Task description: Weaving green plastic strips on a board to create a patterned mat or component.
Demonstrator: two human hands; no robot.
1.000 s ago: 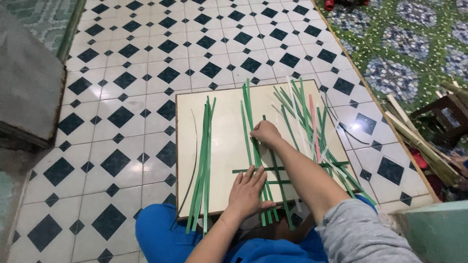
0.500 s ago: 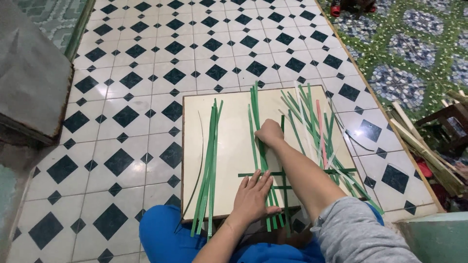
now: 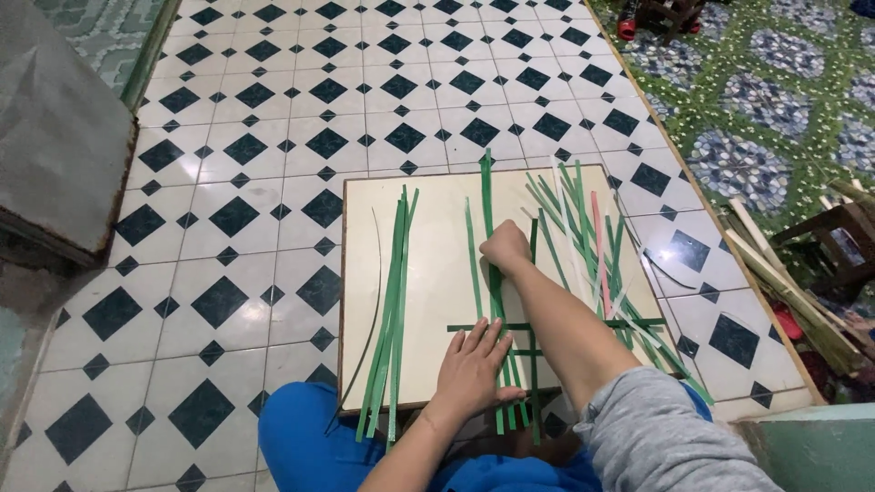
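A: Far left?
B: Grey slab (image 3: 55,137) at the frame's left edge, then bare tiled floor (image 3: 228,219) up to the cream board (image 3: 428,301). Plenty of free floor there and above the board.
A: On the board?
B: Loose bundle of green strips (image 3: 392,301) near its left edge, ends poking over the near edge. Thin dark strand (image 3: 372,310) just left of it.
A: Left hand?
B: Left hand (image 3: 474,369) flat, fingers spread, grasping nothing, pressing the upright green strips (image 3: 492,273) where crossing strips (image 3: 556,325) run sideways.
A: Right hand?
B: Right hand (image 3: 506,248) further up mid-board, fingers curled tight on those upright strips.
A: Right side?
B: Fanned pile of strips (image 3: 592,237), one pink (image 3: 598,237), spilling past the board's right and near edges. Beyond: narrow tile strip, green patterned mat (image 3: 775,109), wooden sticks (image 3: 784,282). Tight room there.
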